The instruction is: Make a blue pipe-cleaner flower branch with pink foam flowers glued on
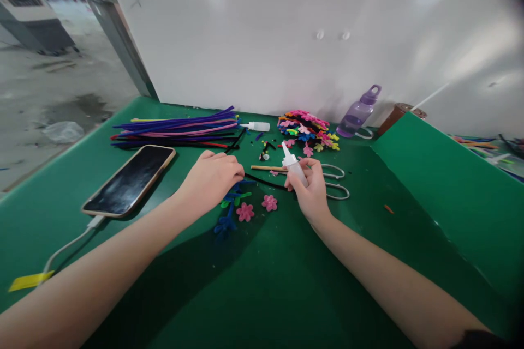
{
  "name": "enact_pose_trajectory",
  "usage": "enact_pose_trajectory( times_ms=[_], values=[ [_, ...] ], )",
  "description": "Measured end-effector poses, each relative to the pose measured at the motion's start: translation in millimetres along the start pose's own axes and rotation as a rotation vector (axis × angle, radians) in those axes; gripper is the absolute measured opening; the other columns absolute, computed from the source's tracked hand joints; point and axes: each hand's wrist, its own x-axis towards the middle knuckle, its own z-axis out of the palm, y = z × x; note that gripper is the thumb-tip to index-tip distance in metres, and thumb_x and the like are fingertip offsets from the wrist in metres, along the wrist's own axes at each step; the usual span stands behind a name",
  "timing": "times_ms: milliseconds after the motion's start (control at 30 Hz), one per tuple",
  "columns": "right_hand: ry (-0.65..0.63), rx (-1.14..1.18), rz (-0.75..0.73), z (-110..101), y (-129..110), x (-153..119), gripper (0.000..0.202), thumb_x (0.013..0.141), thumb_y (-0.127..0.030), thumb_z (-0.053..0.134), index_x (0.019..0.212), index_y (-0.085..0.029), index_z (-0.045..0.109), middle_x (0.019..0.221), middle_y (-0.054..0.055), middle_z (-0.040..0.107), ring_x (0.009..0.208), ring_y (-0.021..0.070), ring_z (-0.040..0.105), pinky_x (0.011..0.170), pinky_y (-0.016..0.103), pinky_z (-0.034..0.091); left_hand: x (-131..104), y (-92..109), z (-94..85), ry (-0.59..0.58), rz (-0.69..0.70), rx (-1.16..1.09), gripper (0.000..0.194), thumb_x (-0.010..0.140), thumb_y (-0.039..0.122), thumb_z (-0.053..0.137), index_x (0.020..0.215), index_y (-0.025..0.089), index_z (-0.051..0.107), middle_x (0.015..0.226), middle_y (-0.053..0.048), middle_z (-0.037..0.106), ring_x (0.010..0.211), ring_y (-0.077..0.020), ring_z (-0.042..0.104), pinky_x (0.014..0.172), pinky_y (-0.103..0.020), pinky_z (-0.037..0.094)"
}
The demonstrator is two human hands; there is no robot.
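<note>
My right hand (308, 182) is wrapped round a small white glue bottle (297, 169), whose pointed nozzle tips up and to the left. The fingers of my left hand (216, 174) are pinched together at the end of a black pipe cleaner (266, 181), which runs right towards the glue bottle; the fingertips are partly hidden. Just below the left fingers lie blue fuzzy flowers (225, 224) with a green piece (241, 199). Two pink fuzzy flowers, one on the left (245, 212) and one on the right (269, 203), rest on the green table between my hands.
Scissors with pale handles (339, 192) lie behind my right hand, near a thin wooden stick (266, 168). Further back are bundled pipe cleaners (176, 131), another glue bottle (259, 126), piled colourful flowers (307, 128) and a purple bottle (356, 117). A phone (131, 180) lies left; a green board (442, 196) stands right.
</note>
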Motion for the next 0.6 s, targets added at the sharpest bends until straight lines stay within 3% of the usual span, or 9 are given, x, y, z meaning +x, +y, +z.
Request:
enact_pose_trajectory(
  times_ms=[233, 400, 600],
  values=[
    [0.009, 0.018, 0.016, -1.2, 2.7, 3.1, 0.027, 0.076, -0.027, 0.059, 0.089, -0.024, 0.036, 0.085, 0.001, 0.064, 0.048, 0.0083, 0.051, 0.045, 0.025, 0.041, -2.2, 1.8, 10.9, -0.049, 0.022, 0.058, 0.013, 0.082, 0.029, 0.057, 0.082, 0.022, 0.067, 0.086, -0.002, 0.064, 0.084, -0.0197, 0.056, 0.072, -0.034, 0.029],
    [0.013, 0.01, 0.038, -1.6, 3.3, 3.5, 0.026, 0.076, -0.029, 0.058, 0.089, -0.024, 0.036, 0.081, 0.0, 0.064, 0.045, 0.0075, 0.05, 0.045, 0.024, 0.041, -0.9, 1.8, 12.5, 0.036, 0.05, 0.014, 0.018, 0.085, 0.022, 0.049, 0.076, 0.019, 0.065, 0.085, -0.003, 0.064, 0.08, -0.018, 0.056, 0.073, -0.034, 0.029],
    [0.008, 0.007, 0.045, -2.2, 1.4, 2.2, 0.026, 0.076, -0.028, 0.059, 0.089, -0.023, 0.036, 0.082, 0.001, 0.065, 0.044, 0.0072, 0.049, 0.044, 0.024, 0.039, 0.4, -2.0, 13.6, 0.104, 0.056, -0.067, 0.016, 0.083, 0.029, 0.051, 0.081, 0.021, 0.065, 0.084, -0.003, 0.064, 0.081, -0.0203, 0.056, 0.074, -0.035, 0.029]
  ],
)
